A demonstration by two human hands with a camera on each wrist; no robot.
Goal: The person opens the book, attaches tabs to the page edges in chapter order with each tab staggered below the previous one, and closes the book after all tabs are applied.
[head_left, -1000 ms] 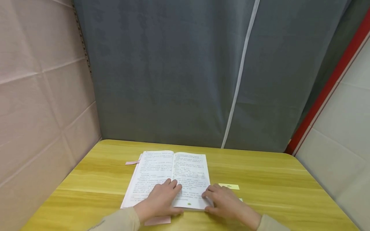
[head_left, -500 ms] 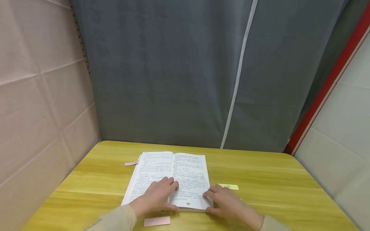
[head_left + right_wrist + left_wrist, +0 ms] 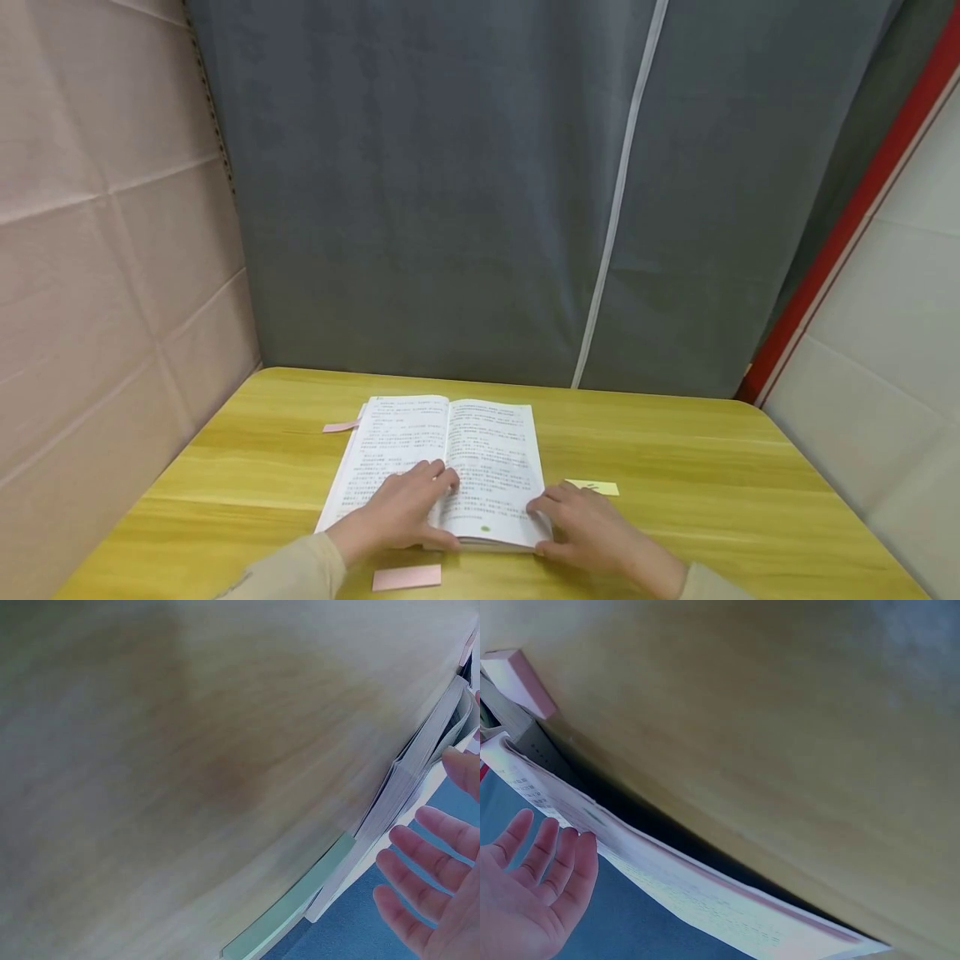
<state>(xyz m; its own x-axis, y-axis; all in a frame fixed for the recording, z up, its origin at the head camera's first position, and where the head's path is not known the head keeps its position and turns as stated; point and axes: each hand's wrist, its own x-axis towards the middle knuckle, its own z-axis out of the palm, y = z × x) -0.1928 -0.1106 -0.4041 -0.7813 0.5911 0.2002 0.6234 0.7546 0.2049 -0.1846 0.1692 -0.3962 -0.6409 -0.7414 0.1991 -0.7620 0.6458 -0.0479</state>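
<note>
A yellow wood-grain table (image 3: 675,467) stands before a grey curtain (image 3: 465,192), with a beige padded wall (image 3: 105,250) at the left. Nearest the viewer, a pink sticky note (image 3: 407,577) lies flat on the table, just in front of the open book (image 3: 442,454). The left hand (image 3: 401,512) rests with loosely extended fingers on the lower left page, its fingertips at the central fold. The right hand (image 3: 581,525) holds the book's lower right corner, fingers on the page and thumb against the edge of the page block. Just beyond this hand, a yellow sticky note (image 3: 592,487) lies beside the book. Farther back, a pink tab (image 3: 340,427) protrudes from the book's left edge.
</note>
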